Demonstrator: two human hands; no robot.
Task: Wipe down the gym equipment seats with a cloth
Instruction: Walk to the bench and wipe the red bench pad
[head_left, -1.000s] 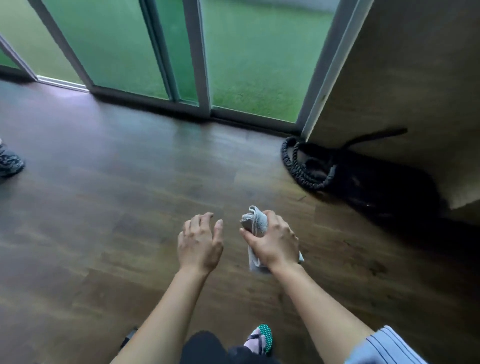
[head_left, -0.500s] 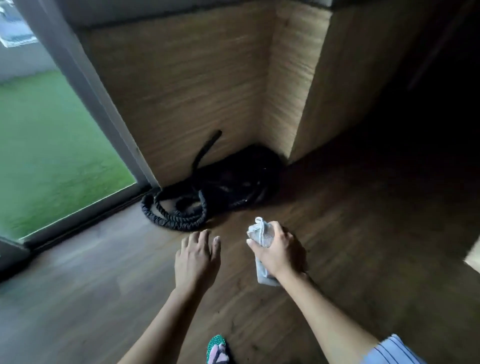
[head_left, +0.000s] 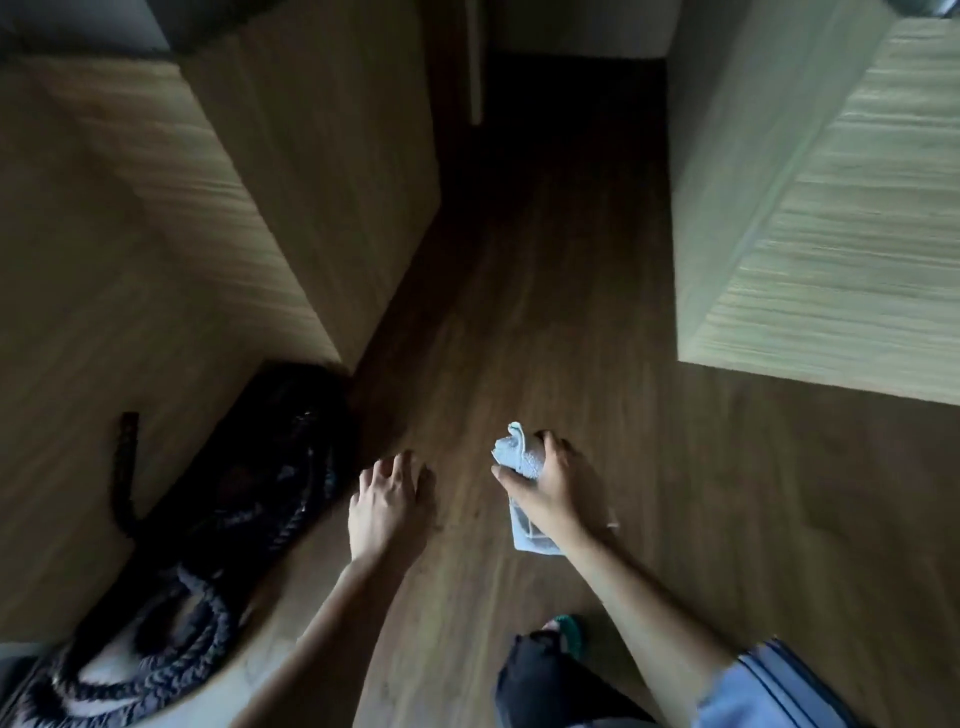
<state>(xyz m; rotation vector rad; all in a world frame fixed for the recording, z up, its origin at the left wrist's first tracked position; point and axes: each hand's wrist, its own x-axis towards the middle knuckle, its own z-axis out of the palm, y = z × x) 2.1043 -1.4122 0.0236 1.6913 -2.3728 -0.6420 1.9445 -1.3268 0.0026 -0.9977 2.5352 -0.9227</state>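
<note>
Carrying the cloth (head_left: 521, 457) in the right hand (head_left: 551, 488), with no seat in view.

The cloth is bunched in the right fist above the floor (head_left: 519, 312), one end sticking out over the thumb and one hanging under the palm. It looks light, soft and limp, so I judge it is best held bunched in the middle, as here, so no loose end drags. The left hand (head_left: 387, 501) is beside it, fingers loosely bent, holding nothing. A coiled rope (head_left: 208, 613) lies at the left.

cloth (head_left: 521, 457) white; floor (head_left: 519, 322) dark brown woodgrain; rope (head_left: 208, 613) black; sleeve (head_left: 769, 691) light blue, dark stripes.
</note>
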